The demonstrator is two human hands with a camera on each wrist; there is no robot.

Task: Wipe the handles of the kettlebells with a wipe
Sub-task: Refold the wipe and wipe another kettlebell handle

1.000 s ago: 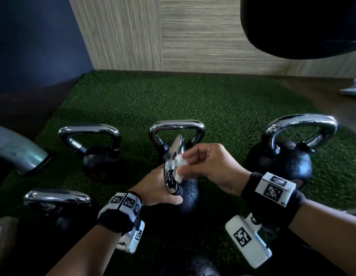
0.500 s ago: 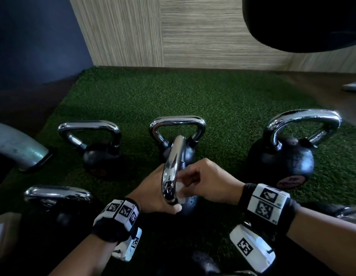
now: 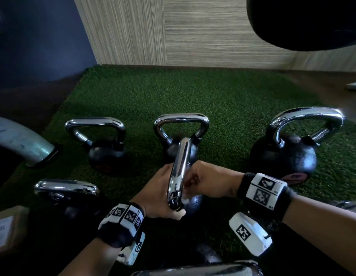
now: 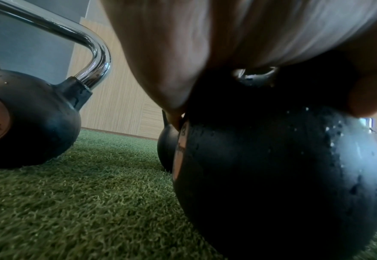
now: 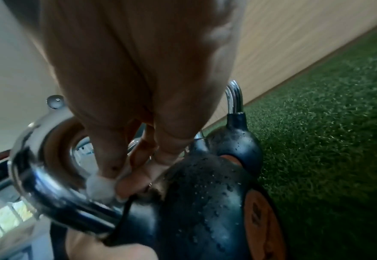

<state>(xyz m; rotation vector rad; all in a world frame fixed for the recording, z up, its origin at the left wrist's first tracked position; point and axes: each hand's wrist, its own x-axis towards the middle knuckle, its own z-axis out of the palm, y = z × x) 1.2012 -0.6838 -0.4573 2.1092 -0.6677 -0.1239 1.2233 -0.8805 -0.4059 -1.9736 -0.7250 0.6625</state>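
Note:
A black kettlebell (image 3: 194, 205), wet with droplets, stands on the turf at the centre, its chrome handle (image 3: 178, 176) seen edge-on. My left hand (image 3: 163, 196) grips the near leg of that handle low down, thumb curled under it. From the right, my right hand (image 3: 201, 186) pinches a small white wipe (image 3: 186, 200) against the handle just above the ball. The right wrist view shows the wipe (image 5: 98, 188) balled at my fingertips (image 5: 160, 153) and pressed to the chrome handle (image 5: 38, 176). In the left wrist view my left hand (image 4: 205, 44) sits over the kettlebell (image 4: 283, 176).
Other chrome-handled kettlebells stand around on the green turf (image 3: 193, 92): one at left (image 3: 105, 154), one right behind (image 3: 181, 124), a large one at right (image 3: 282, 158), one at near left (image 3: 65, 188). A grey pipe (image 3: 19, 140) and a cardboard box (image 3: 7, 230) lie at left.
My right hand has slid the wipe down the handle from near its top to its base. My left hand has kept its grip on the handle.

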